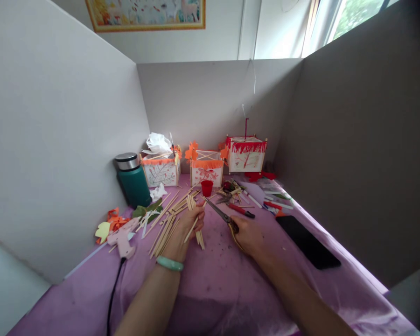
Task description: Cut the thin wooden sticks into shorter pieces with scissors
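Note:
Several thin wooden sticks (200, 239) are held in my left hand (193, 221), its fingers closed round them; one stick crosses the others at a slant. A green bangle (170, 263) is on my left wrist. My right hand (247, 233) grips the handles of a pair of scissors (220, 213). The blades point up and left, their tips close to the upper end of the slanted stick. Just beyond the tips stands a small red cup (206, 188). More loose sticks (165, 237) lie to the left of my left hand.
Three decorated paper boxes (206, 173) stand along the back panel. At the left are a green bottle (133, 182), a pink glue gun (122, 239) with a black cord and orange paper scraps (116, 219). Red-handled pliers (241, 210), markers (252, 199) and a black phone (307, 241) lie at the right.

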Motion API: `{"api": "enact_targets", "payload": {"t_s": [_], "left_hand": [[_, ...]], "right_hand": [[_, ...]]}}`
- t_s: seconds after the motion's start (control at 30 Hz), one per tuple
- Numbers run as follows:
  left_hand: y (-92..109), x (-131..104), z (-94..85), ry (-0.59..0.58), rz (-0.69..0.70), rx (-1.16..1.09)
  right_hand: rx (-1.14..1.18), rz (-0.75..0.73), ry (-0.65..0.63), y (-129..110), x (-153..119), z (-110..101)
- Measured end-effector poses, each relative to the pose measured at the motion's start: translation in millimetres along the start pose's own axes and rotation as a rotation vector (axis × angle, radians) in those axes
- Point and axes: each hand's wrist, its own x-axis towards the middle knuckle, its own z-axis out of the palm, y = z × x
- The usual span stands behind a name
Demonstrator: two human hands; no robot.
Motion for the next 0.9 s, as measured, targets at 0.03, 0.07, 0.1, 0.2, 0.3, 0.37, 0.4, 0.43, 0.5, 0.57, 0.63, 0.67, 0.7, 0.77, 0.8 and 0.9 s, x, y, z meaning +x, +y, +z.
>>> {"api": "enact_targets", "payload": {"t_s": [0.03, 0.07, 0.1, 0.2, 0.3, 0.37, 0.4, 0.43, 0.5, 0.57, 0.63, 0.67, 0.7, 0.77, 0.8, 0.9], "left_hand": [[0, 0, -0.1, 0.0, -0.002, 0.002], [1, 0, 0.0, 0.002, -0.004, 0.003], [1, 0, 0.2, 0.005, -0.007, 0.002], [2, 0, 1.4, 0.025, -0.029, -0.006], [3, -1, 1.7, 0.022, -0.035, -0.026], [3, -1, 0.6, 0.01, -0.03, -0.042], [3, 0, -0.3, 0.002, -0.031, -0.051], [3, 0, -1.4, -0.007, -0.032, -0.06], [3, 1, -3.6, -0.026, -0.032, -0.079], [3, 2, -5.4, -0.038, -0.025, -0.096], [2, 2, -6.4, -0.041, -0.017, -0.106], [2, 2, -6.5, -0.04, -0.017, -0.107], [2, 2, -6.4, -0.041, -0.02, -0.106], [3, 1, -5.4, -0.044, -0.028, -0.102], [3, 1, -4.6, -0.047, -0.032, -0.099], [5, -1, -1.2, -0.04, -0.045, -0.097]], "right_hand": [[0.004, 0.011, -0.009, 2, 1, 5], [0.015, 0.019, -0.015, 4, 3, 12], [0.031, 0.023, -0.017, 7, 5, 21], [0.088, 0.023, -0.006, 15, 10, 45], [0.128, 0.031, 0.029, 18, 10, 51], [0.153, 0.029, 0.054, 18, 9, 47], [0.166, 0.027, 0.062, 18, 8, 45], [0.177, 0.026, 0.065, 18, 8, 44], [0.192, 0.028, 0.068, 19, 8, 44], [0.2, 0.033, 0.067, 20, 10, 47], [0.21, 0.036, 0.065, 22, 11, 52], [0.215, 0.037, 0.064, 23, 11, 54], [0.22, 0.036, 0.064, 23, 12, 56], [0.221, 0.031, 0.068, 23, 12, 58], [0.218, 0.026, 0.068, 23, 12, 59], [0.195, 0.006, 0.058, 22, 11, 61]]}}
